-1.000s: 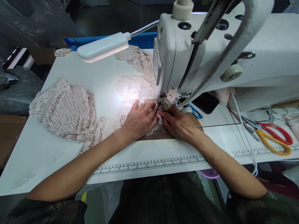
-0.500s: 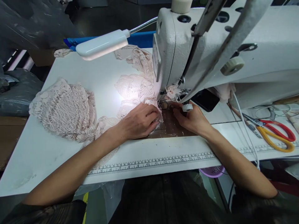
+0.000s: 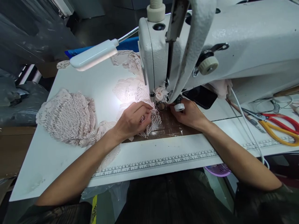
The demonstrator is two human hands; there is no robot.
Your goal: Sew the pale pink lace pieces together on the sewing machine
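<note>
A white sewing machine (image 3: 221, 40) stands over the table, its presser foot (image 3: 161, 105) down near a brown plate. My left hand (image 3: 132, 119) pinches pale pink lace fabric (image 3: 153, 123) just left of the foot, fingers bent on the cloth. My right hand (image 3: 189, 113) lies right of the foot, fingertips by the needle area and under a small white knob (image 3: 179, 107); whether it grips anything is hidden. More lace runs back behind the machine head (image 3: 130, 88).
A heap of pink lace (image 3: 67, 116) lies at the left of the white table (image 3: 70, 161). A gooseneck lamp (image 3: 93, 57) shines on the work. Red and yellow scissors (image 3: 280, 127) lie at the right. A ruler strip (image 3: 154, 161) runs along the front edge.
My right hand moved from in front of the foot to its right side under the knob. My left hand went from flat on the lace to pinching it. The view shifted right.
</note>
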